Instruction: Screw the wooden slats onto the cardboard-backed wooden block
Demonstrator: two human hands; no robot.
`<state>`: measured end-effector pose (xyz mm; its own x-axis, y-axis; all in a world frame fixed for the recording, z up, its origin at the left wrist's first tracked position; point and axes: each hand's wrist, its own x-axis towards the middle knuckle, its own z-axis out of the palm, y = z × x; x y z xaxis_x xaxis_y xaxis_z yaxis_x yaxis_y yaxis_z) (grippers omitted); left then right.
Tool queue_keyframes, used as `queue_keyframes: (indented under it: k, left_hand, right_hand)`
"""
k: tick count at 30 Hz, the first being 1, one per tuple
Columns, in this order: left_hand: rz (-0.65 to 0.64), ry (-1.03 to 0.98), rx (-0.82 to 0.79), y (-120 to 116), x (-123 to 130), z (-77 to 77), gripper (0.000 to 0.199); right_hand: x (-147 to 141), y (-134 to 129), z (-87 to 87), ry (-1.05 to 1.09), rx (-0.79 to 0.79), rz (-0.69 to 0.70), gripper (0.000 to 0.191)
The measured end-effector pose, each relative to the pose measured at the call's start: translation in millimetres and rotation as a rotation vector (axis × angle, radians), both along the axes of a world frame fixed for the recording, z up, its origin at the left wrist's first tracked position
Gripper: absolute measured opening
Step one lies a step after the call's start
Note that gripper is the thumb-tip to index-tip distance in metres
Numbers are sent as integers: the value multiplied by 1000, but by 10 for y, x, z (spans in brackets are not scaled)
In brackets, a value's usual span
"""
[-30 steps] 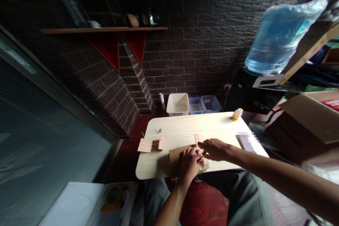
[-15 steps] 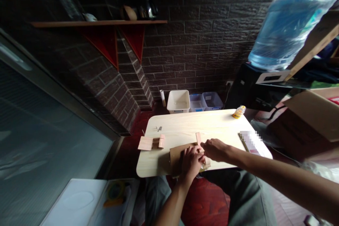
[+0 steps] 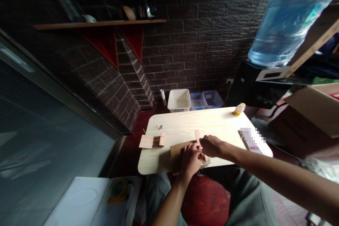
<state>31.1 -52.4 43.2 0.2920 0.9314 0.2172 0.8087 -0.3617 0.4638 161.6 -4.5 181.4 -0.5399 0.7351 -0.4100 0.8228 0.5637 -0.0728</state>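
A brown box-like piece (image 3: pixel 177 155) lies at the front edge of the table. Over its right end bend the fingers of my left hand (image 3: pixel 191 158), gripping it. My right hand (image 3: pixel 210 145) is closed in a fist against that same end, close to my left fingertips; whatever it holds is hidden. A pale wooden strip (image 3: pixel 197 134) sticks out behind the two hands. Below my right hand, a small light wooden piece (image 3: pixel 207 160) shows partly. To the left rests a wooden assembly (image 3: pixel 147 141) of flat boards, with a few small dark metal parts (image 3: pixel 160 127) behind it.
On the light table (image 3: pixel 180 122), a yellow-and-clear bottle (image 3: pixel 239 109) stands at the back right, and a flat booklet-like item (image 3: pixel 250 143) lies at the right edge. Plastic bins (image 3: pixel 179 108) sit on the floor behind. A cardboard box (image 3: pixel 307 120) is at right.
The view has shifted slightly. Both hands stay at the right end of the brown piece, with my right fist turned or moved only a little.
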Motion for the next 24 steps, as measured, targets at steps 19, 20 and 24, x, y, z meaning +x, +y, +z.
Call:
queue_keyframes:
  k: [19, 20, 24]
  left_hand:
    - [-26, -59, 30, 20, -34, -29, 11]
    - [-26, -59, 28, 22, -32, -29, 11]
    - [-17, -58, 23, 22, -35, -28, 11]
  right_hand:
    - [320, 60, -109, 112, 84, 185, 17]
    - [328, 67, -154, 115, 88, 176, 17]
    - [314, 47, -244, 101, 109, 78, 20]
